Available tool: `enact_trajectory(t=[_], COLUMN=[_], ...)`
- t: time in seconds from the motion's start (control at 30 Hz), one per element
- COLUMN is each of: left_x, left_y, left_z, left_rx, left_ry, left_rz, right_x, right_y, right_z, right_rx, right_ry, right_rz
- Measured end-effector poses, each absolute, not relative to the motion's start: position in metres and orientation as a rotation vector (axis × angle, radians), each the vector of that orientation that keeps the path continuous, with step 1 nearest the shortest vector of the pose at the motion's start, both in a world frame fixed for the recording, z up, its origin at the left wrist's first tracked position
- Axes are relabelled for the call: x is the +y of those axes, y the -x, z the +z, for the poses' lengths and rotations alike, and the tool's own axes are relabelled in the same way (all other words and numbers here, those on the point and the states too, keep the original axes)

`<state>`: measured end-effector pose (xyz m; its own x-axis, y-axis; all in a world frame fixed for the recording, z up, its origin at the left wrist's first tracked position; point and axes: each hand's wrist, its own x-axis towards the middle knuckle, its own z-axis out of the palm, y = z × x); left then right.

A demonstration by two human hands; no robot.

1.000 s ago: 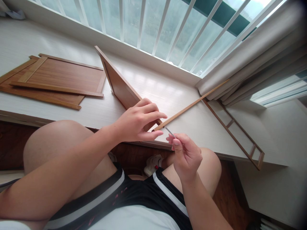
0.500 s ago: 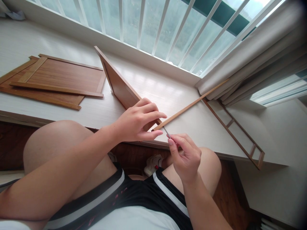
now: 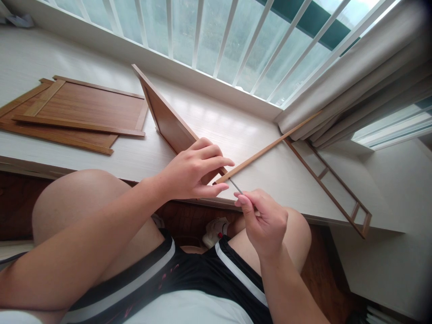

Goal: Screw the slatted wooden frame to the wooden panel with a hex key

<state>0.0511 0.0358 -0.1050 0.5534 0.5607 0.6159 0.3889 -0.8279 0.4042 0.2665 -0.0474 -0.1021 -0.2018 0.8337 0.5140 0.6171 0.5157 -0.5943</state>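
Note:
My left hand [image 3: 199, 168] is curled around the near corner of a wooden panel [image 3: 170, 119] that stands on edge and tilts. Its thumb and index fingertips reach either side of the end of a long, narrow wooden strip [image 3: 258, 157], which meets the panel at this corner. My right hand [image 3: 263, 216] is closed, thumb against index finger, on a thin grey metal rod that looks like a hex key [image 3: 236, 186]. The rod's tip touches the strip near its end. Its rear end is hidden in my fingers.
Two framed wooden panels [image 3: 89, 105] lie overlapped at left on the white ledge [image 3: 199, 108]. An open wooden frame [image 3: 329, 180] rests at right, partly past the ledge's edge. A curtain [image 3: 324, 76] hangs by the barred window [image 3: 216, 40], touching the strip's far end.
My right hand has shifted slightly right and turned, its fingers curling closer around the rod. The rod's tip stays at the strip. My left hand and the panel hold still.

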Motion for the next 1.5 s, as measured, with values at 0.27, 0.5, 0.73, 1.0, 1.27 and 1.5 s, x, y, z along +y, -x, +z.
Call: enact_trajectory(t=[0.27,0.5,0.73,1.0,1.27,1.5], left_x=[0.0357,0.0356,0.0354,0.0356,0.0352,0.0348], left_y=[-0.0513,-0.0510,-0.0508,-0.0504,-0.0505,-0.0507], left_z=[-0.1042,-0.1047,-0.1048,-0.1054,-0.1053,-0.1054], left_rx=[0.810,0.808,0.811,0.804,0.809,0.803], left_ry=[-2.545,-2.535,-2.545,-2.552,-2.541,-2.543], left_rz=[1.111,1.101,1.106,1.119,1.125,1.146], right_x=[-0.0524,-0.0537,-0.0502,-0.0465,-0.0455,-0.0452], right_y=[-0.2599,-0.2644,-0.2667,-0.2654,-0.2656,-0.2663], right_z=[-0.1003,-0.1074,-0.1025,-0.1005,-0.1031,-0.1015], right_rx=[-1.767,-1.677,-1.850,-1.842,-1.844,-1.889], right_ry=[1.352,1.328,1.197,1.139,1.143,1.123], right_rz=[0.649,0.577,0.335,0.200,0.189,0.194])
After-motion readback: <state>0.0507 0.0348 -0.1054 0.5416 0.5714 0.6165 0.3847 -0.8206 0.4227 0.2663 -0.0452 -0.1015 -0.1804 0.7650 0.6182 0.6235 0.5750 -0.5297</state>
